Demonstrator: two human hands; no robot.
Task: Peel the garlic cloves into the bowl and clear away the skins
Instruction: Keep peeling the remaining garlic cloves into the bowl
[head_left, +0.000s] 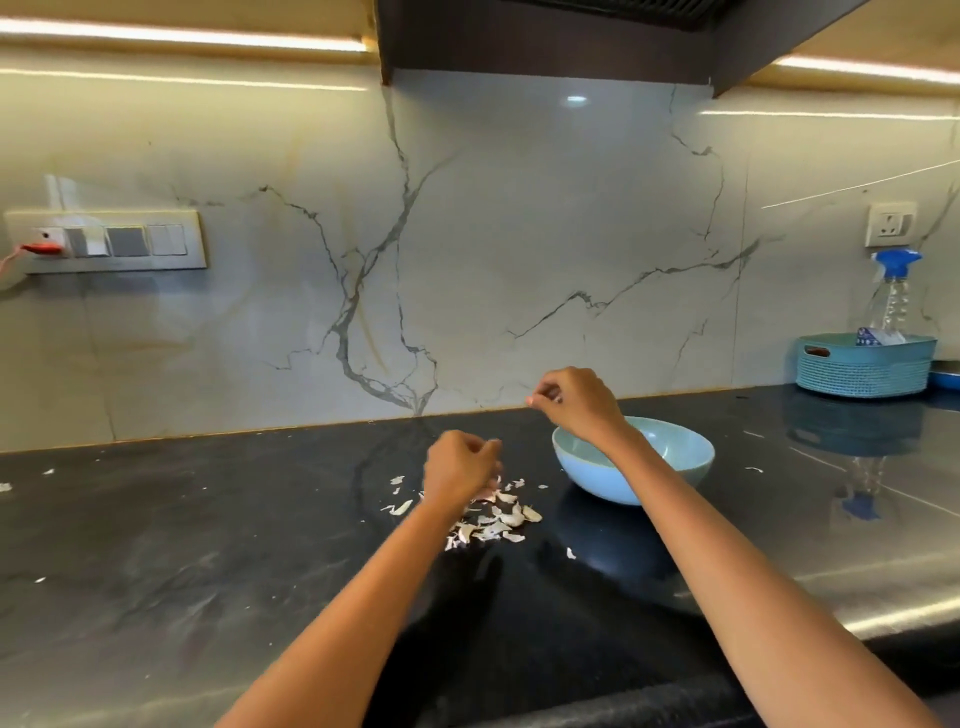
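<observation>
**Garlic skins pile up beside blue bowl**

Black stone surface (218, 545), glossy and streaked with grey, fills the near half of the view, with two bare forearms reaching out over it. Just past the left forearm, a heap of pale skins (493, 519) lies loose on the surface, a few stray flakes scattered around it and farther off to the left. The left hand (460, 465) hangs directly above that heap, fingers curled inward with the fingertips drawn together; something pale shows at the fingertips, but blur makes it impossible to tell whether it is a clove or a scrap of skin. To the right of the heap sits the light blue bowl (675, 462), upright on the surface and close beside the skins without touching them; its contents cannot be seen from this angle. The right hand (576, 397) is raised over the bowl's far left rim, fingers curled, thumb and forefinger pinched on a small piece too tiny to identify. Farther back on the right, a teal basket (862, 371) stands against the wall holding a clear spray bottle (894, 291) with a blue trigger. Behind everything rises a white marble-patterned backsplash (519, 234), with a switch panel (111, 241) on the left and a socket (889, 224) on the right.
</observation>
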